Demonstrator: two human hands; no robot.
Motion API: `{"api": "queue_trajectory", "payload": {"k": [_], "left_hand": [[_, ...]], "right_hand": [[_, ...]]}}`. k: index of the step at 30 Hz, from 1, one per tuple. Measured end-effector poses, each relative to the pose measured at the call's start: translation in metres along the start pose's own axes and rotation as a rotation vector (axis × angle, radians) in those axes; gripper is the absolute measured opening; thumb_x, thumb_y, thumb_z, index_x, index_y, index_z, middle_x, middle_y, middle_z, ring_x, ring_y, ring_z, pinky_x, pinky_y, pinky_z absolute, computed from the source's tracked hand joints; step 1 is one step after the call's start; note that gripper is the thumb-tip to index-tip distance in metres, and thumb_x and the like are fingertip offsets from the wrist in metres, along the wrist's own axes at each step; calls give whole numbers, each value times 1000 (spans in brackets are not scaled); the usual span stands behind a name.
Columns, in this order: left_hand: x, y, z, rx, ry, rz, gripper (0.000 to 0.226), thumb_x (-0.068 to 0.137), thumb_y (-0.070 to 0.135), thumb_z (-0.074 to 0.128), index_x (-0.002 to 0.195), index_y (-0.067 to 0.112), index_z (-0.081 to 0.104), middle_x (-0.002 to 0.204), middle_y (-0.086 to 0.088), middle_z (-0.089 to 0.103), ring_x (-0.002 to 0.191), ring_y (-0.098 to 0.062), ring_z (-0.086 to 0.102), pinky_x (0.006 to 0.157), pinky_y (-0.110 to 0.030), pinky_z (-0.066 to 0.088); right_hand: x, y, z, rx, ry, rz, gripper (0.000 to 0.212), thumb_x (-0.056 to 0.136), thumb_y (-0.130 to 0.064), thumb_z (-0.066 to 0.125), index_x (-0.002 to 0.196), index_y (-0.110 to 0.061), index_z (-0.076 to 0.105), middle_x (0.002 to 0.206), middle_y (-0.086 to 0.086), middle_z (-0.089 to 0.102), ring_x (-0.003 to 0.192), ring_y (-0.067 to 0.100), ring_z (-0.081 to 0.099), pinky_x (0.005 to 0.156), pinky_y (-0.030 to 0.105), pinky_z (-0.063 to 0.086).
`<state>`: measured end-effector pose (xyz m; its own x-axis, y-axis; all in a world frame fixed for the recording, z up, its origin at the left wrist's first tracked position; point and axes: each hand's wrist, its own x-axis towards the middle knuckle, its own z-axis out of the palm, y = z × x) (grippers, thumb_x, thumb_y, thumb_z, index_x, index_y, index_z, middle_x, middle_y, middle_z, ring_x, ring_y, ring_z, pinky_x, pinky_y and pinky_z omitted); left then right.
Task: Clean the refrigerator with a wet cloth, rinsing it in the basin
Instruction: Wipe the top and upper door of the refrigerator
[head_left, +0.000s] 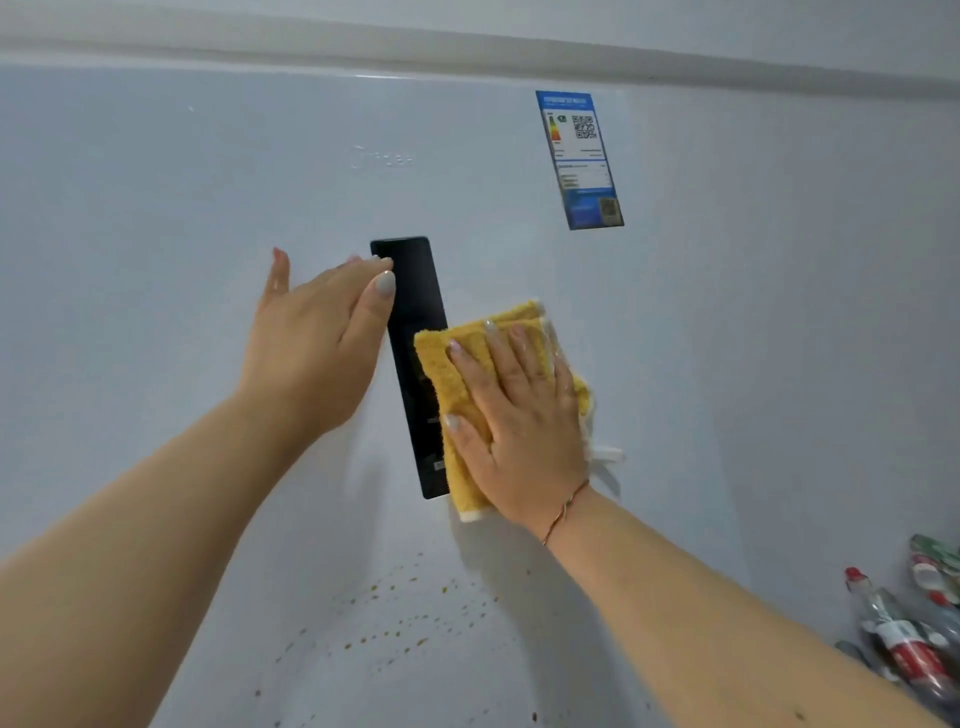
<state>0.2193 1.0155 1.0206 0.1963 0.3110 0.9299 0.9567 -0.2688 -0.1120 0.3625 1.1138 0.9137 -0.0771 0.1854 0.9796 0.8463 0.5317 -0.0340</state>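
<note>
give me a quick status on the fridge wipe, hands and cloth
Right hand flat on yellow cloth, pressing it to fridge door beside black panel. Left hand open at panel. Brown spatter below, unwiped.

Plastic bottles (906, 631) (red-capped) stand lower right.

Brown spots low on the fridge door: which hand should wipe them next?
Probably the right hand: it already presses the yellow cloth flat on the door, directly above the brown spots. The left hand is bare, resting open beside the black panel.
</note>
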Motion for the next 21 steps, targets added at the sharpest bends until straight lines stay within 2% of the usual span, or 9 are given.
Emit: {"api": "queue_trajectory", "payload": {"k": [1,3,5,8,10,12,16,19,21], "left_hand": [[-3,-1,-5,-33,-18,-10,54,104,40,14,131,16,54,123,-7,63,139,-6,30,117,-27,-6],[-9,-2,-13,-105,-16,3,52,104,38,17,126,11,56,111,-9,63,129,8,24,113,-19,-2],[-17,-5,-23,-140,-5,-20,45,105,30,22,130,10,54,118,-6,60,122,17,10,110,-16,1],[-23,-17,-35,-125,-2,-37,44,106,29,23,135,12,51,135,-5,56,134,2,23,112,-16,1],[-26,-27,-39,-135,-10,-45,48,103,33,22,136,13,51,139,0,54,140,-8,30,115,-18,3],[-29,-32,-43,-163,-4,-66,50,102,35,23,137,13,51,139,3,53,139,-7,32,115,-17,5],[-40,-47,-55,-228,20,-120,44,103,33,29,136,16,53,128,19,47,134,5,31,112,-8,9],[-47,-55,-63,-292,23,-166,41,104,31,31,135,16,54,136,11,52,134,-1,37,118,-26,20],[-52,-59,-68,-321,32,-186,40,104,31,32,134,17,55,137,8,53,133,-1,39,117,-32,25]], "right_hand": [[12,9,-3,-3,-11,-13,60,91,-55,28,148,-38,22,158,-3,19,147,19,11,116,51,10],[29,33,-10,18,-40,99,63,89,-58,20,149,-40,14,159,-6,13,147,16,6,117,49,7],[28,42,-9,48,0,297,66,88,-58,14,151,-35,13,160,-3,12,148,18,6,117,51,9],[0,21,1,45,79,503,67,91,-53,11,152,-25,14,159,3,14,147,22,8,117,52,11],[-24,-7,9,31,91,530,66,94,-50,12,152,-20,13,159,7,15,147,26,10,117,52,11],[-40,-35,14,27,85,490,64,96,-48,16,152,-17,14,158,11,16,147,29,10,116,55,12],[-54,-101,26,55,34,327,65,96,-47,25,152,-16,19,158,13,14,147,32,9,115,57,14],[-53,-139,27,84,25,165,67,94,-48,34,151,-16,22,158,13,16,146,33,12,115,57,14],[-51,-164,28,120,27,44,68,91,-49,41,150,-18,28,157,12,19,146,34,13,115,57,15]]}}
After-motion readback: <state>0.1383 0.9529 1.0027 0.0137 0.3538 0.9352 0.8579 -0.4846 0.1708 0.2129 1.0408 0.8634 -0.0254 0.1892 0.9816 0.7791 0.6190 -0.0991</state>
